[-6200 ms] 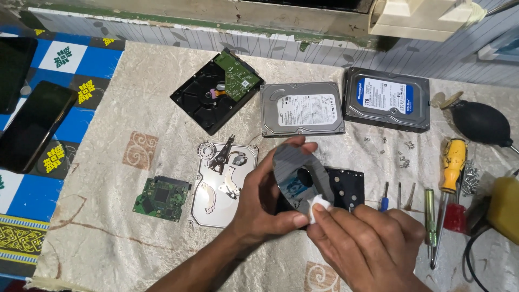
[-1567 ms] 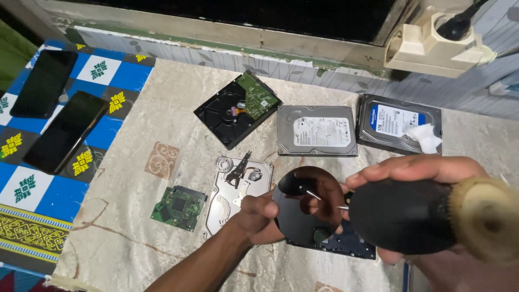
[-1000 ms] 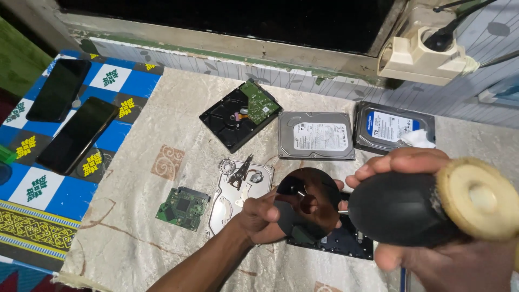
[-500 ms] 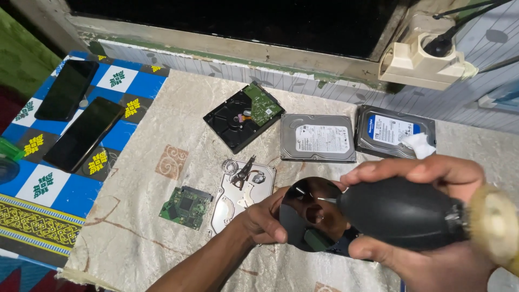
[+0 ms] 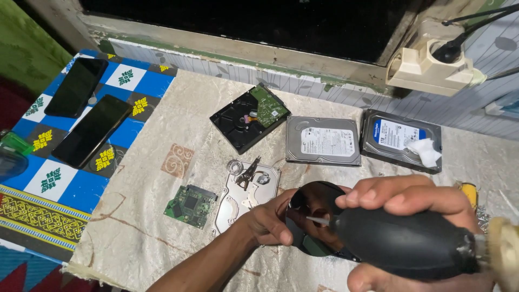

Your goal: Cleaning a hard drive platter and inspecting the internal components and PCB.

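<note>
My left hand (image 5: 270, 221) holds a shiny round disk platter (image 5: 313, 203) by its edge, tilted up over the cloth. My right hand (image 5: 411, 203) grips a black rubber air blower bulb (image 5: 405, 243), close to the camera. Its thin pale nozzle (image 5: 318, 220) points at the platter's mirrored face. Below the platter lies a dark opened drive body, mostly hidden by my hands.
On the cream cloth lie a silver drive cover with small parts (image 5: 246, 189), a green circuit board (image 5: 190, 205), an overturned drive with a green board (image 5: 250, 117), and two closed drives (image 5: 323, 140) (image 5: 400, 139), one bearing a white wad (image 5: 424, 151). Two phones (image 5: 92, 130) rest at left.
A white wipe on the platter earlier gave way to the blower in my right hand. Over the last second the blower turned and its nozzle came closer to the platter.
</note>
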